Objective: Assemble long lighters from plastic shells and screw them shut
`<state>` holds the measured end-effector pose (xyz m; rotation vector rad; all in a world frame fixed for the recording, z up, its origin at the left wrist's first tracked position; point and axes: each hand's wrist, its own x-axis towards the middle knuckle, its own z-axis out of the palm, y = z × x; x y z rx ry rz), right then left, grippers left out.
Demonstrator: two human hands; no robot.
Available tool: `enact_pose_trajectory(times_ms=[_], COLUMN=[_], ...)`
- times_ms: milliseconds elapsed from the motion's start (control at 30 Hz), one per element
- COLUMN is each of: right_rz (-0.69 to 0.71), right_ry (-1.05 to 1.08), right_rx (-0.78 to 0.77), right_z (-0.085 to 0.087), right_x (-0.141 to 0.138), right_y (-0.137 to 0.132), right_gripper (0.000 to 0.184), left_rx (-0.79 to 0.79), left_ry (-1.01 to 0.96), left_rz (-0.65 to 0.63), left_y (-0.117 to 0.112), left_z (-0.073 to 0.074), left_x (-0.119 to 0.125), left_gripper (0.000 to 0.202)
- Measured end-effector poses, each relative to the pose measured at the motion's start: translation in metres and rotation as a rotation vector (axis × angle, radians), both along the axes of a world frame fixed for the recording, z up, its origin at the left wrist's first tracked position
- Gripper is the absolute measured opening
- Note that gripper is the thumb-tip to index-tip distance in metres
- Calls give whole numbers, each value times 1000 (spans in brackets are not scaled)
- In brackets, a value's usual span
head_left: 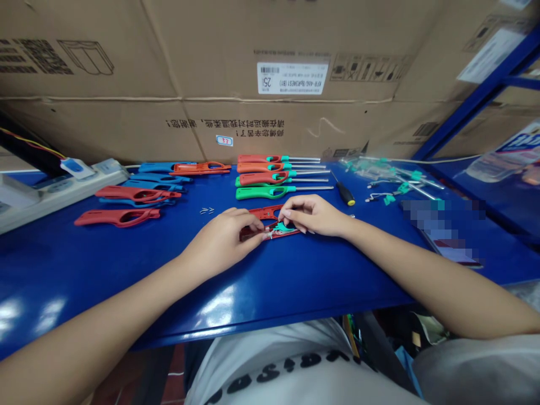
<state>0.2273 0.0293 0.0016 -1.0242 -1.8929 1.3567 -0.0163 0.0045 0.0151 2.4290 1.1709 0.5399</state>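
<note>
An opened red lighter casing [280, 234] lies on the blue table, with a green trigger piece [283, 227] and white wires seated inside it. Behind it is the other red casing half [265, 213], partly covered by my fingers. My left hand [223, 239] pinches the casing's left part between thumb and fingers. From the right, my right hand [318, 216] reaches over the casing, thumb and curled fingers pressed together above the green piece. What sits between those right fingertips is hidden. Several small screws [206, 211] lie left of the casing.
Finished-looking lighters [257, 193] with metal tubes lie in a row at the back. Red and blue casing halves [122, 216] are at left, near a power strip [99, 177]. A screwdriver [346, 194], bagged lighter parts [396, 177] and a pixelated flat item [447, 230] lie to the right. Cardboard [219, 50] stands behind.
</note>
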Motion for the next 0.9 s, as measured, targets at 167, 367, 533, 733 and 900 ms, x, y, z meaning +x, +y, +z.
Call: enact_pose_trajectory(times_ms=[167,367,533,733,900], right_rz=[7,61,98,152,213], right_ry=[15,-10,-37,-143,-222], right_rx=[34,68,117,311,502], right_z=[-2,-3,-4,-3,3], right_x=[1,2,2,4,2], right_y=[0,-2,-4,-6,-12], right_gripper=[25,30,28,28,26], left_rx=[-56,-87,-67,-63,-57], left_ry=[41,21,12,31,36], left_rz=[4,-9,-39,-5,-11], left_y=[0,0,1,0,0], left_z=[2,5,5,3,3], left_x=[-2,-2,-2,-3,-2], left_gripper=[19,19,20,17,18])
